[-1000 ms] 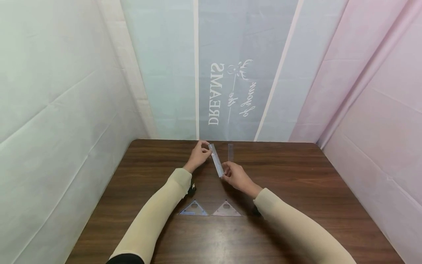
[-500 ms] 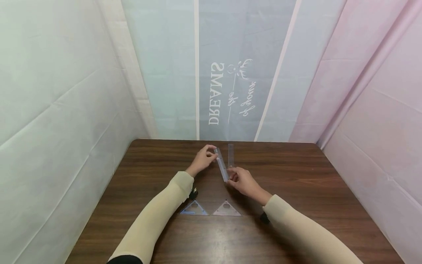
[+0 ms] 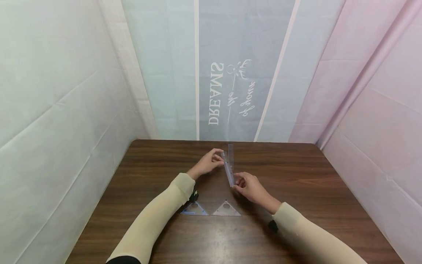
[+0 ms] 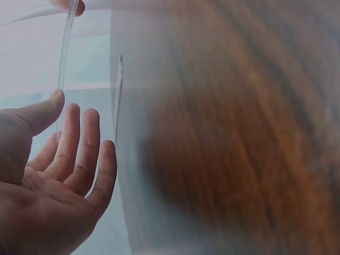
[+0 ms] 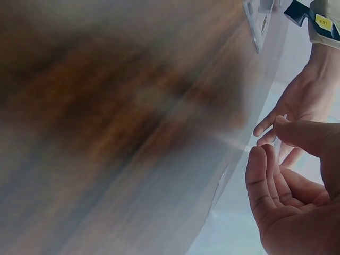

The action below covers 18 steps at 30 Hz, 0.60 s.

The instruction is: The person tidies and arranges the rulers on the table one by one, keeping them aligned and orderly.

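Note:
Near the back of the table, both hands hold a clear bluish ruler (image 3: pixel 228 172) raised and tilted. My left hand (image 3: pixel 207 162) pinches its far end between thumb and fingers. At the near end, my right hand (image 3: pixel 252 187) pinches it the same way. Seen nearly edge-on in the left wrist view, the held ruler (image 4: pixel 66 50) runs up from the left thumb. A second transparent ruler (image 3: pixel 231 152) lies on the table just right of it, its lower part overlapped by the held one in the head view.
Two clear triangular set squares lie side by side nearer the front: a blue-marked one (image 3: pixel 194 212), partly covered by the left wrist's camera, and a plain one (image 3: pixel 226 211). The brown wooden table (image 3: pixel 296 168) meets fabric walls (image 3: pixel 171 73) behind and at the sides.
Both hands have carried the held ruler to the right and slightly nearer, bringing it beside the lying ruler. It now stands closer to parallel with that ruler. The set squares have not moved.

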Tool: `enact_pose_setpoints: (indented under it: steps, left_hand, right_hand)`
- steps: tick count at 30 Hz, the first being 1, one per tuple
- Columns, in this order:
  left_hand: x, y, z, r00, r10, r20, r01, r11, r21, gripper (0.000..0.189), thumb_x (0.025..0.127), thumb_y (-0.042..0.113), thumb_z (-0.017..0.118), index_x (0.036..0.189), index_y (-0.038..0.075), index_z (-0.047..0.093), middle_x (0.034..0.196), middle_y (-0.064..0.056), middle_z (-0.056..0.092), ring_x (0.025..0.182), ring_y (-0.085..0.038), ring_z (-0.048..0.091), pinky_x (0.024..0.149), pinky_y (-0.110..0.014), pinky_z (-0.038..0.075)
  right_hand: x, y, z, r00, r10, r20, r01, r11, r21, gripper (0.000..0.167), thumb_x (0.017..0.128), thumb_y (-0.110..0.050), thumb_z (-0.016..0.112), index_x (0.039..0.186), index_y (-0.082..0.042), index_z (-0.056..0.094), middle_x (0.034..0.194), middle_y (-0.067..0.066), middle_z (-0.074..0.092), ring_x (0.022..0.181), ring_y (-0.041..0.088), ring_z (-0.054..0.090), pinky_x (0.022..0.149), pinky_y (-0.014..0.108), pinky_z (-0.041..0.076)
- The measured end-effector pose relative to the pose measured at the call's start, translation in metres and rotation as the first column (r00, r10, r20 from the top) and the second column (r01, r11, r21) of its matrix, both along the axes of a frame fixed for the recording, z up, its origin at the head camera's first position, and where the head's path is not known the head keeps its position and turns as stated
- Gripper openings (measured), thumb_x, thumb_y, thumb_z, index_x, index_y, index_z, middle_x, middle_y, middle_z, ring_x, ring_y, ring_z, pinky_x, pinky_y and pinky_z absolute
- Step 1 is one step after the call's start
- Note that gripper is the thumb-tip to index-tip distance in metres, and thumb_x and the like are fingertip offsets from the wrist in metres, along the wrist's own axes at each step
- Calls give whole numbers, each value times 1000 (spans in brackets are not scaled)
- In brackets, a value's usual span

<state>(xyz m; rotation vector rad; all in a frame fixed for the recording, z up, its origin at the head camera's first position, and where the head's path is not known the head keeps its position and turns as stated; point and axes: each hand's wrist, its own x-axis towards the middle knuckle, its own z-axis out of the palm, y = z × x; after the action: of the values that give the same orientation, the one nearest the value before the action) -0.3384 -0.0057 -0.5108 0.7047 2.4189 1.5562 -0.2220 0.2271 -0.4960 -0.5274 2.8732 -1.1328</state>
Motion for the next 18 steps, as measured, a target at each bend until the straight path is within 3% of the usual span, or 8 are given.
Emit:
enact_pose_setpoints:
  steps: [7,14,18]
  left_hand:
    - [7,11,-1,997,-68,-28,66,996,-52,56,101,14,77,151,8,52,124,-17,71,107,-30,72,78,-31,57]
    - [16,24,-3,990,-133,-53,128,989,-79,58,99,14,81,149,8,53,124,-17,70,105,-30,74,91,-35,59]
    - [20,29,-2,987,-151,-59,143,982,-122,58,98,20,83,148,10,54,124,-13,70,104,-25,73,91,-36,59]
  right_hand:
    - [16,10,-4,1000,-1,-17,1,1000,-2,44,91,-4,86,128,10,69,90,2,69,79,11,64,69,26,55]
    - [32,23,-4,1000,4,-25,-4,1000,10,41,90,-6,87,125,8,71,89,1,68,78,10,64,68,26,55]
    - [40,29,-3,1000,5,-21,-4,1000,24,41,89,-7,88,123,9,71,89,1,68,78,11,64,68,26,55]
